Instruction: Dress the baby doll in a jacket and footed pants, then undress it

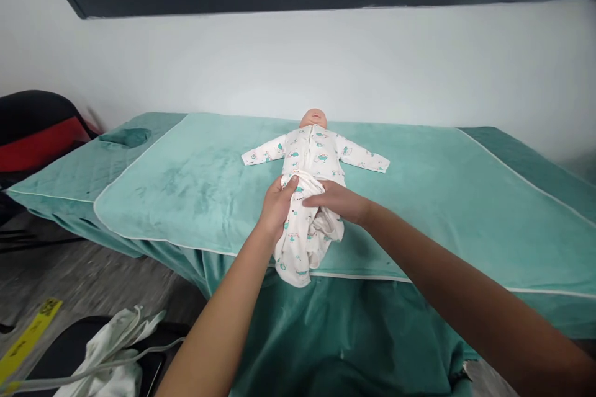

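A baby doll [313, 118] lies on its back on a teal padded table [195, 186], head toward the wall, arms spread. It wears a white printed sleepsuit [313, 155] whose lower part is bunched toward the near edge. My left hand [278, 201] is closed on the bunched cloth at the doll's waist, thumb on top. My right hand [338, 200] lies over the cloth beside it, fingers pressed together against the fabric.
A light teal mat covers the darker table cover [326, 335]. A small teal pillow [125, 136] sits at the far left. A black and red chair [37, 130] stands left. White cloth [112, 353] lies on a black seat below left.
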Tool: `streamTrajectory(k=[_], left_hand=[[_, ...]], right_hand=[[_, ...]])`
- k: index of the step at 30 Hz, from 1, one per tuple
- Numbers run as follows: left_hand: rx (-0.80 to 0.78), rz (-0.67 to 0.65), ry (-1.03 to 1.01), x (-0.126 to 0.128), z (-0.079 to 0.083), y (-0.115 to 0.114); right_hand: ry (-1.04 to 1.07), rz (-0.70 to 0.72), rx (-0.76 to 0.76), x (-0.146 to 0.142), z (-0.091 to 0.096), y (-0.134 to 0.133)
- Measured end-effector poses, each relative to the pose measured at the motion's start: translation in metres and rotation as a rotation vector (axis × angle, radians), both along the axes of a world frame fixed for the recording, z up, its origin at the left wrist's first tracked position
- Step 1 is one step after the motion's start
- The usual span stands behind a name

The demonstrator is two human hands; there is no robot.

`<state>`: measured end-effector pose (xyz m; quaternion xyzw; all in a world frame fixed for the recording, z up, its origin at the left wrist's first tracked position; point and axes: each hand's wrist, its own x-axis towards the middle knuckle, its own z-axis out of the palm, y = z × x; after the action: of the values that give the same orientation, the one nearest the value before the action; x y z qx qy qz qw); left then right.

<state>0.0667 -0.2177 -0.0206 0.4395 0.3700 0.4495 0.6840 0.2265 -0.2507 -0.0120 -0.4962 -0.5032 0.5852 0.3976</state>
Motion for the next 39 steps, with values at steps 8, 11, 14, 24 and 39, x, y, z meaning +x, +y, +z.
streamTrajectory(k=[8, 11, 14, 24, 39], left_hand=[[0.014, -0.519, 0.090, -0.024, -0.005, -0.002], [-0.046, -0.281, -0.053, -0.018, -0.009, -0.003], [-0.076, -0.103, -0.178, -0.009, -0.013, -0.002], [-0.033, -0.319, 0.005, -0.020, -0.009, -0.011], [0.000, -0.048, 0.093, -0.023, -0.022, -0.049]], right_hand=[[0.276, -0.197, 0.017, -0.003, -0.015, 0.009], [0.244, -0.128, 0.035, 0.000, -0.015, 0.005], [0.150, 0.096, 0.002, 0.005, -0.011, -0.001], [0.203, -0.104, 0.052, 0.003, -0.013, -0.003], [-0.489, -0.231, 0.301, -0.016, -0.017, -0.009]])
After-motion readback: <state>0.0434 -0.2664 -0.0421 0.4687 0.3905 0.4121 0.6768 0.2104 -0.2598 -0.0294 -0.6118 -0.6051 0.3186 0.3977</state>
